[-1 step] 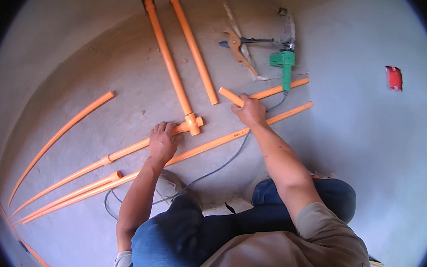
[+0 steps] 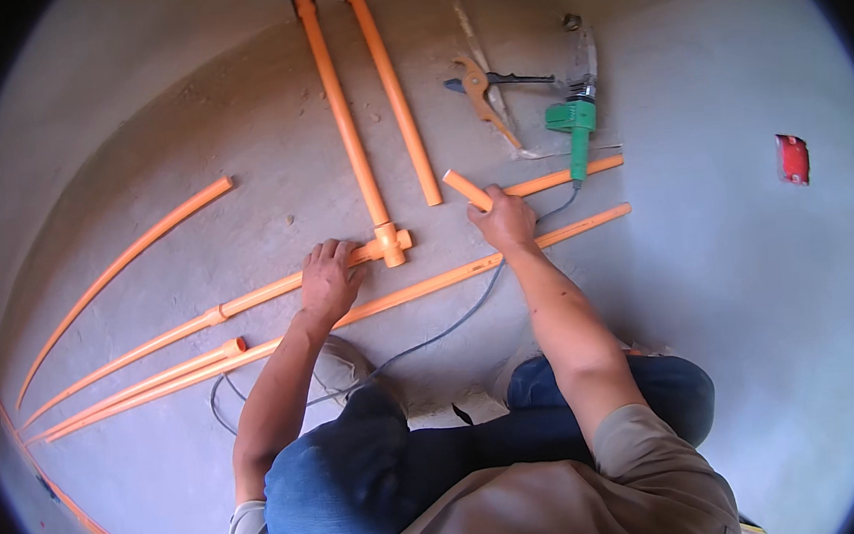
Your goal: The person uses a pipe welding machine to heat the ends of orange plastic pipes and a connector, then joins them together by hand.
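My left hand (image 2: 329, 277) curls over an orange plastic pipe (image 2: 264, 297) lying across the floor. Just right of its fingers, an orange tee fitting (image 2: 389, 246) joins that pipe to another orange pipe (image 2: 338, 103) from the wall side. My right hand (image 2: 506, 223) is closed round a short orange pipe piece (image 2: 465, 190), whose free end points up and left. Beyond that hand another orange pipe (image 2: 570, 174) lies on the floor, partly hidden by it. The free end of a second pipe from the wall (image 2: 399, 109) lies left of the short piece.
A green-handled pipe welder (image 2: 574, 120) lies at the far right, its grey cord (image 2: 452, 327) running past my knees. Beside it rests an orange and black pipe cutter (image 2: 476, 87). A long pipe (image 2: 419, 290) crosses in front of me; a red wall box (image 2: 793, 159) is at right.
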Motion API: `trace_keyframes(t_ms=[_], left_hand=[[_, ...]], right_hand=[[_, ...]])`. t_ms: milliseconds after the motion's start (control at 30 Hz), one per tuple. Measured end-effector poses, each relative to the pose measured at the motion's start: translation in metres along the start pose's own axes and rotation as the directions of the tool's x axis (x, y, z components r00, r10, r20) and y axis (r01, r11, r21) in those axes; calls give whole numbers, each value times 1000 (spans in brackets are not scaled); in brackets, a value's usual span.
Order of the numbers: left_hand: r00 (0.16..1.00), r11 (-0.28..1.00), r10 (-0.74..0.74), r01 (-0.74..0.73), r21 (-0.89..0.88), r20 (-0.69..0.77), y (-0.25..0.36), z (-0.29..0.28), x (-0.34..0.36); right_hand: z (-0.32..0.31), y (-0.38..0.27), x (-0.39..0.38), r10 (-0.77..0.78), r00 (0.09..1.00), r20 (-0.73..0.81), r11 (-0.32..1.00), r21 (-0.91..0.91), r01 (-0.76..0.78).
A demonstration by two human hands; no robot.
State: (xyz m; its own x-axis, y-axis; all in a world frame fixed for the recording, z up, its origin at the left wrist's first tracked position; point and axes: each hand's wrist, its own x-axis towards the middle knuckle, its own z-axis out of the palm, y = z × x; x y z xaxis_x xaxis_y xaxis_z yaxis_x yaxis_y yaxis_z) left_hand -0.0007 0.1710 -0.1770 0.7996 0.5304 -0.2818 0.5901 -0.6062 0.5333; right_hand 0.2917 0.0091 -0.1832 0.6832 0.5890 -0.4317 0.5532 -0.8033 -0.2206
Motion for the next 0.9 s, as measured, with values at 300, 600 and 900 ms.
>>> trace_keyframes(t_ms=[300,600,900], left_hand=[[999,1000,16,-17,17,31,-2,-2,-2],[995,996,60,-64,60,79,5,10,14],[985,998,1,11,-66,172,2,-4,22]], right_hand=[[-4,-3,0,22,998,-56,1000,-3,-22],[-19,-10,-16,-196,979,56,977,99,190],[-12,-24,-23,-428,895,125,900,146,410]])
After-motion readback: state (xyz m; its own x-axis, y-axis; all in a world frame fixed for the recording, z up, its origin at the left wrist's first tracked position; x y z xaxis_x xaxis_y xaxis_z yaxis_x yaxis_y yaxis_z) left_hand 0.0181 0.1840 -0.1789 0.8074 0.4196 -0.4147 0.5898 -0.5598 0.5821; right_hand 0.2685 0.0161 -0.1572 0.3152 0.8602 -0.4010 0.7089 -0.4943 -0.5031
